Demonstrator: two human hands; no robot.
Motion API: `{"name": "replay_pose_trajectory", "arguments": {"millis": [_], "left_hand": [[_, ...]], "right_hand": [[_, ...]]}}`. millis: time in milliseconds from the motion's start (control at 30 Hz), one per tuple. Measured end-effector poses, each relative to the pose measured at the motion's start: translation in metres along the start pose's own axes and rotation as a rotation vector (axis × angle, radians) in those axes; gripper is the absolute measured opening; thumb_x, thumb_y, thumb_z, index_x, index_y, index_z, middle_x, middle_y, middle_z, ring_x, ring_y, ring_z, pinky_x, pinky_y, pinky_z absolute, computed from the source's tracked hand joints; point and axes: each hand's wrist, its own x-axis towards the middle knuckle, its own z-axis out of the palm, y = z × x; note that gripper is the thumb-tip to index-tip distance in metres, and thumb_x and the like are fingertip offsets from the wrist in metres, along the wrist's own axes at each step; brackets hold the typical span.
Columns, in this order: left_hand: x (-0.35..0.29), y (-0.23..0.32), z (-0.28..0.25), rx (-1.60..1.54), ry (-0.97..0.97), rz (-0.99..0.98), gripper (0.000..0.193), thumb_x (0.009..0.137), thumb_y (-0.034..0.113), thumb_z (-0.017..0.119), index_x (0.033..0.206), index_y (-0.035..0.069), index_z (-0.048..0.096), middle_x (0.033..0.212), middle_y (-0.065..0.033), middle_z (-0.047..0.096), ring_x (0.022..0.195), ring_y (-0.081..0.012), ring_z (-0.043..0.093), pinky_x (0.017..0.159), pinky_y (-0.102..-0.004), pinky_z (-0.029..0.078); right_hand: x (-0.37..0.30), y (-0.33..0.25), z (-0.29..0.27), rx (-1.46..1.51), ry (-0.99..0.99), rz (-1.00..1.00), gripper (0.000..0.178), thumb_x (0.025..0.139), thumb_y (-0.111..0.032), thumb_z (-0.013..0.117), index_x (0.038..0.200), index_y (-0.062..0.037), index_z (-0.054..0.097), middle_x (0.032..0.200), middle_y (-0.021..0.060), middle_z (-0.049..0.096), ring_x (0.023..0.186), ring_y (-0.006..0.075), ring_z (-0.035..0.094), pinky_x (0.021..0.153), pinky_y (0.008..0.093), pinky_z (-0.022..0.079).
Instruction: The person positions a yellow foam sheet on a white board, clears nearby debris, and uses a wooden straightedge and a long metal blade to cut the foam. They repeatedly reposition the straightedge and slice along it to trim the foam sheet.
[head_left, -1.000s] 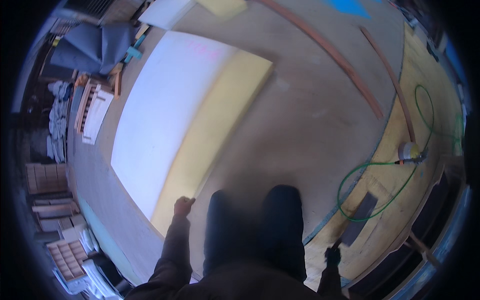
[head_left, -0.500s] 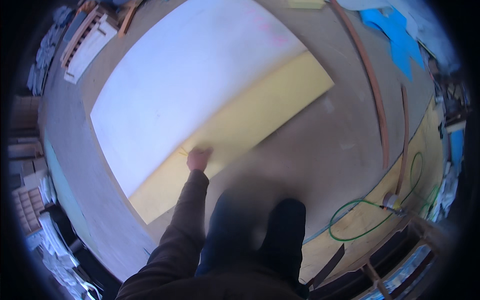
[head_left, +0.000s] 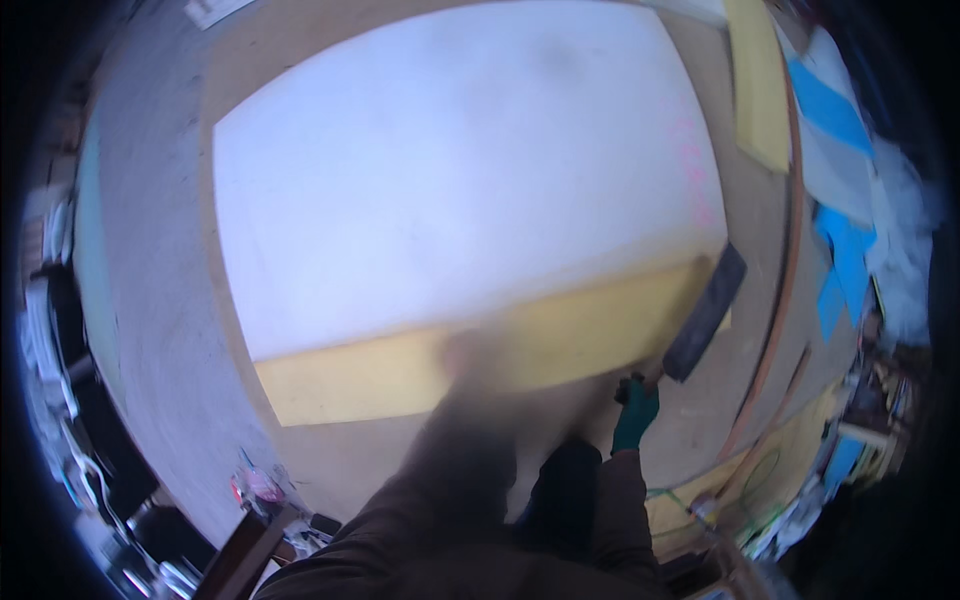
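Note:
A large block, probably foam, with a white top (head_left: pixel 450 170) and a yellow front side (head_left: pixel 350 375), lies on the floor before me. Pink marks run near its right edge. My left hand (head_left: pixel 463 352), smeared by motion, is at the upper edge of the yellow side; its fingers do not show. To the right, my right hand (head_left: pixel 636 412), in a green glove, is closed around the handle of a tool with a long, dark, flat blade (head_left: pixel 706 318). That blade slants up and away beside the block's near right corner. I cannot make out the tool's exact kind.
A yellow strip (head_left: pixel 757 90) lies at the far right. Near it runs a long brown strip (head_left: pixel 785 300), with blue sheet pieces (head_left: pixel 842 260) and pale plastic beyond. A green hose (head_left: pixel 760 475) lies at the lower right. Black and white clutter (head_left: pixel 75 370) lines the left.
My view has turned, so the block sits squarer before me. My right hand has come into view, holding the dark-bladed tool. My left hand remains by the yellow side and is now blurred.

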Motion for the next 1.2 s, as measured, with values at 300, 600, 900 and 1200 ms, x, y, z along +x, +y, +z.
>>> {"name": "replay_pose_trajectory", "arguments": {"millis": [300,600,900,1200], "left_hand": [[-0.015,0.018,-0.032,-0.030,-0.139,-0.006,0.029,0.089,0.040,0.068,0.086,0.013,0.079,0.092,-0.0105,0.078,0.088,-0.0321,0.076,0.075,-0.0450,0.061],[-0.015,0.016,0.006,0.137,-0.065,-0.054,0.024,0.090,0.033,0.066,0.085,0.013,0.078,0.089,-0.0063,0.077,0.084,-0.0261,0.075,0.074,-0.0396,0.062],[-0.012,0.012,-0.008,0.067,0.048,0.003,0.017,0.091,0.026,0.067,0.084,0.012,0.074,0.085,-0.0071,0.071,0.083,-0.0288,0.070,0.073,-0.0490,0.056],[-0.143,-0.028,-0.016,-0.568,0.495,0.029,0.029,0.090,0.034,0.075,0.092,0.005,0.075,0.093,-0.0183,0.074,0.086,-0.0368,0.071,0.077,-0.0473,0.056]], "right_hand": [[0.114,-0.044,0.208,-0.606,-0.574,-0.081,0.018,0.091,-0.021,0.076,0.093,-0.0036,0.069,0.072,0.0033,0.068,0.055,0.0111,0.060,0.049,0.0276,0.047],[0.153,0.002,0.218,-0.763,-0.561,-0.332,0.023,0.088,-0.024,0.078,0.081,-0.0039,0.069,0.067,0.0029,0.067,0.050,0.0129,0.059,0.048,0.0309,0.047],[0.153,-0.028,0.227,-0.620,-0.704,-0.080,0.021,0.088,-0.027,0.078,0.080,-0.0091,0.070,0.063,0.0009,0.064,0.048,0.0139,0.058,0.047,0.0299,0.045],[0.119,0.002,-0.027,-0.245,-0.518,-0.082,0.016,0.095,-0.023,0.071,0.101,-0.0083,0.067,0.080,0.0053,0.068,0.058,0.0156,0.060,0.048,0.0301,0.046]]}}
